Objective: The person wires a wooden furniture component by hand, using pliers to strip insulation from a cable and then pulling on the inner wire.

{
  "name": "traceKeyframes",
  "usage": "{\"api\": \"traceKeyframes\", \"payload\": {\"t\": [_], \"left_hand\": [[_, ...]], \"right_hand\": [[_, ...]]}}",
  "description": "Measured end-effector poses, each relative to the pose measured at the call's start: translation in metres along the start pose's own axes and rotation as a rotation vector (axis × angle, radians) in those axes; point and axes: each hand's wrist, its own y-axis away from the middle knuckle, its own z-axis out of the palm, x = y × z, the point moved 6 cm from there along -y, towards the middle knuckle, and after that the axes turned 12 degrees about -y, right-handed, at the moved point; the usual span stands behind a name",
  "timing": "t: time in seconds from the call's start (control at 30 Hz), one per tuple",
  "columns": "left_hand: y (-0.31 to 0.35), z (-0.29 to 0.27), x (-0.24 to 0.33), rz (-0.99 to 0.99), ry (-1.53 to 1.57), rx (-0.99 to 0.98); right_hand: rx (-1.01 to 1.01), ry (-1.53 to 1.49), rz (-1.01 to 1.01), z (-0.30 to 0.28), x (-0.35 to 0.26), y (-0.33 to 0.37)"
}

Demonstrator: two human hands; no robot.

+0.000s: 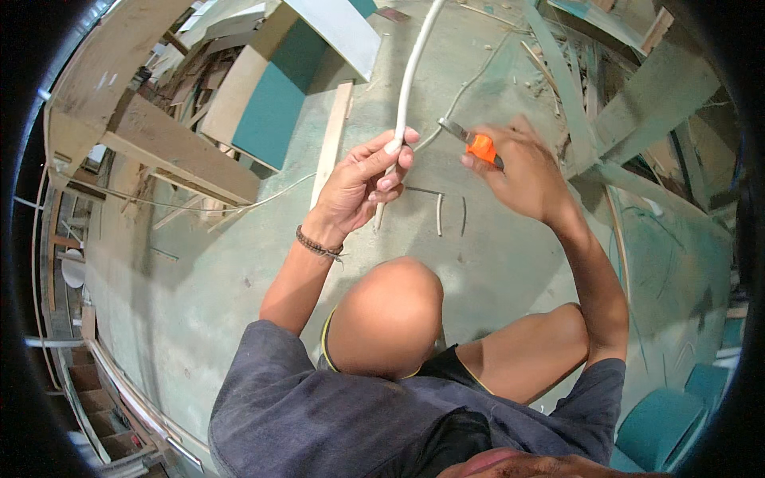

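My left hand (355, 179) pinches a thick white cable (409, 80) between thumb and fingers. The cable runs up past the top of the picture, and its lower end shows below the fingers. To the right, my right hand (526, 171) is closed around an orange-handled tool (481, 148) with a pale metal head. That head points at the cable but stands apart from it. Blur leaves the tool's exact kind unclear. On the floor beyond my knee lie a short white piece (439, 215) and a thin dark strip (464, 217).
A thin grey cord (478, 76) crosses the floor ahead. Left of my hands lies a narrow wooden strip (331, 143), near a teal and tan board (271, 103). Wooden framing (661, 99) stands at right, and a teal rounded object (661, 426) sits at lower right.
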Motion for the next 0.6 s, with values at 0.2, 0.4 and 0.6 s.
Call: {"api": "traceKeyframes", "payload": {"t": [0.2,0.4,0.6], "left_hand": [[-0.009,-0.001,-0.005,0.262,-0.344,0.200],[-0.002,-0.003,-0.003,0.369,-0.503,0.363],[0.005,-0.007,-0.001,0.396,-0.585,0.440]], "right_hand": [[0.094,0.107,-0.010,0.002,-0.019,0.009],[0.067,0.257,0.040,0.007,-0.039,-0.001],[0.143,0.310,-0.095,0.009,-0.050,-0.001]]}}
